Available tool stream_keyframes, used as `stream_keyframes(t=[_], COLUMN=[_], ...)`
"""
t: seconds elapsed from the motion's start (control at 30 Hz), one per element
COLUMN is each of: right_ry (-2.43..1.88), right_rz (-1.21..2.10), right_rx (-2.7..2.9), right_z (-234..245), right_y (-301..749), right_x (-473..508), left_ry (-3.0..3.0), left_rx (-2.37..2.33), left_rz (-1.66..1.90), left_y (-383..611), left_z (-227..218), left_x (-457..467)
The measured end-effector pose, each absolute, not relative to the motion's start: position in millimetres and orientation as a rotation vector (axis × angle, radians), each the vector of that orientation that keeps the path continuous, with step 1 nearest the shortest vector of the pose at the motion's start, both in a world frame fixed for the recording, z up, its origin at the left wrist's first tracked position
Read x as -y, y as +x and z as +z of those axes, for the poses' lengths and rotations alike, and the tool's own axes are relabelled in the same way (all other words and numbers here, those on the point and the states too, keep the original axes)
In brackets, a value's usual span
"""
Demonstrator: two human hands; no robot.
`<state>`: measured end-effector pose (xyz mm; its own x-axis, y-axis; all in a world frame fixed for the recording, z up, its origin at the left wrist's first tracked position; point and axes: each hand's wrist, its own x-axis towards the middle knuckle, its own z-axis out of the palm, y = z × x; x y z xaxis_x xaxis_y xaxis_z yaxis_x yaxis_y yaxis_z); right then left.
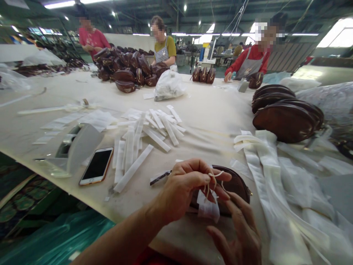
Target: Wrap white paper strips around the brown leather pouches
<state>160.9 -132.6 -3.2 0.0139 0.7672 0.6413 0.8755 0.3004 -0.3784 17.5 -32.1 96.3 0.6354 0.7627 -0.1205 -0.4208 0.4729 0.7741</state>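
Note:
My left hand (182, 184) pinches a thin cream string (217, 174) between thumb and fingers; its looped ends hang down. My right hand (241, 232) is beside it at the lower right, thumb and fingers apart, fingertips close to the left fingers. Whether it touches the string I cannot tell. Below both hands a dark brown leather bag (238, 184) with a zipper lies on the table, partly covered by them. A translucent white wrapped piece (209, 209) hangs in front of the bag, under the string.
White paper strips (135, 162) lie left of my hands, near a phone (96, 166) and tape dispenser (78, 149). On the right are white wrapping strips (264, 162) and stacked brown bags (286, 117). Several people work across the table (215, 110) by a bag pile (132, 68).

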Motion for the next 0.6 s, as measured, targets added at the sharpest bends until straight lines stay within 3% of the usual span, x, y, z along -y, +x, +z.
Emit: stream_keyframes(t=[0.2, 0.6], right_ry=[-1.444, -1.448], right_rz=[-0.152, 0.594], right_rx=[1.554, 1.295], right_z=[6, -5], right_y=[141, 167], right_x=[118, 140], left_ry=[0.801, 0.851], left_rx=[-0.534, -0.453], left_rz=[0.744, 0.816], left_y=[21, 12], left_z=[103, 115], left_x=[40, 27])
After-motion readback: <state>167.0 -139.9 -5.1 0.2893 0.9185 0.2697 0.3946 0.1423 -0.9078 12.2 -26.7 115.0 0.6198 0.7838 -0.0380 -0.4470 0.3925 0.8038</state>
